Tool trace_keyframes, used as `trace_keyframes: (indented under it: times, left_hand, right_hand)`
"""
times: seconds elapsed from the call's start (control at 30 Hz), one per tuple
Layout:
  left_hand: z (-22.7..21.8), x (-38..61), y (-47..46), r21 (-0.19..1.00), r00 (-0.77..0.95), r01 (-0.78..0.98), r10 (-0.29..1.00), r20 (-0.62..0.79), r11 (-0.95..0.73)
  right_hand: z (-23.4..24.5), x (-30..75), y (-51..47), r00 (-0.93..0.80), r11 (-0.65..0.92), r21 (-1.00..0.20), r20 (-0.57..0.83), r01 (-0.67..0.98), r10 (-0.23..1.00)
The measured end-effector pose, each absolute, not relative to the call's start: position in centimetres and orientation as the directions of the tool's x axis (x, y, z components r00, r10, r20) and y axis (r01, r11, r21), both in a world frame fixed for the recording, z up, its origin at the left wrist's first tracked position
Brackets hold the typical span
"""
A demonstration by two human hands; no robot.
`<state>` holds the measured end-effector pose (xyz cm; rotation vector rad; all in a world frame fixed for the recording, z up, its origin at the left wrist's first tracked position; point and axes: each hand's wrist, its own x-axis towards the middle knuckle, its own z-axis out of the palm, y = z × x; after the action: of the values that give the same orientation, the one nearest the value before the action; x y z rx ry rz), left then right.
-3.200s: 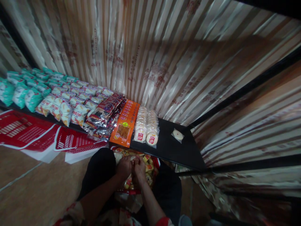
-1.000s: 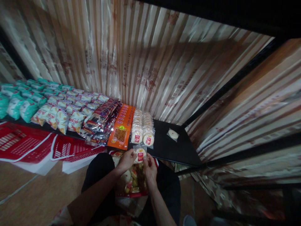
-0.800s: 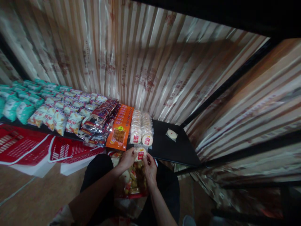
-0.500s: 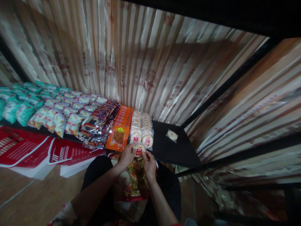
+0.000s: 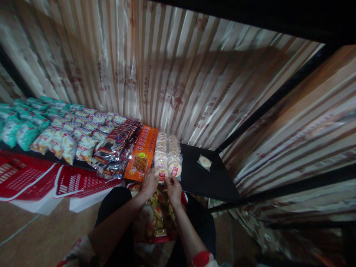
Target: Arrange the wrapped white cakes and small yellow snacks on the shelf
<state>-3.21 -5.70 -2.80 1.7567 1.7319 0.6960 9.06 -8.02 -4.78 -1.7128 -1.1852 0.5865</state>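
We hold a small round cake packet [image 5: 161,172] right at the front lip of the black shelf [image 5: 211,181]. It is at the near end of the left of two rows of like packets [image 5: 169,152] that run off toward twelve o'clock.

The risk, as we judge it, lies in that lip. The packet sits so close to the edge that, let go half on, it could tip back into the bag of snacks [image 5: 155,218] in our lap at six o'clock. Too firm a push could shunt the overlapped row behind it out of line, or crowd the orange packet [image 5: 141,155] lying just beside it at nine o'clock. The slick wrapper gives little to hold.

Our left hand [image 5: 149,182] is at seven o'clock of the packet, thumb and fingertips pinching its left edge. Our right hand [image 5: 172,187] is at five o'clock, fingertips closed on its lower right edge. Both forearms angle inward to meet. A lone packet [image 5: 205,162] lies well apart at two o'clock.
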Motion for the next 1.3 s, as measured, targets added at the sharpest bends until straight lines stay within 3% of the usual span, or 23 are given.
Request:
trace_keyframes:
  times: [0.27, 0.57, 1.0, 1.13, 1.3]
  left_hand:
    - [-2.6, -2.7, -5.4, 0.652, 0.003, 0.758, 1.000, -0.006, 0.002]
    - [-2.1, -2.4, -5.4, 0.568, 0.015, 0.822, 0.999, 0.046, -0.038]
    - [-3.0, -2.1, -5.0, 0.536, -0.013, 0.842, 0.991, 0.135, -0.062]
    - [-3.3, -2.1, -5.3, 0.543, -0.016, 0.833, 0.977, 0.214, -0.105]
    - [-4.0, -1.8, -5.7, 0.502, -0.021, 0.852, 0.948, 0.316, -0.148]
  right_hand:
    - [-4.7, 8.9, -7.5, 0.394, -0.139, -0.839, 0.095, 0.526, 0.914]
    - [-4.4, 8.5, -6.7, 0.403, -0.165, -0.864, 0.047, 0.476, 0.914]
    - [-5.1, 8.1, -6.6, 0.450, -0.130, -0.859, 0.125, 0.495, 0.885]
    - [-5.2, 8.3, -7.3, 0.474, -0.093, -0.845, 0.200, 0.526, 0.857]
    - [-5.8, 10.0, -7.2, 0.473, -0.060, -0.700, 0.414, 0.712, 0.778]
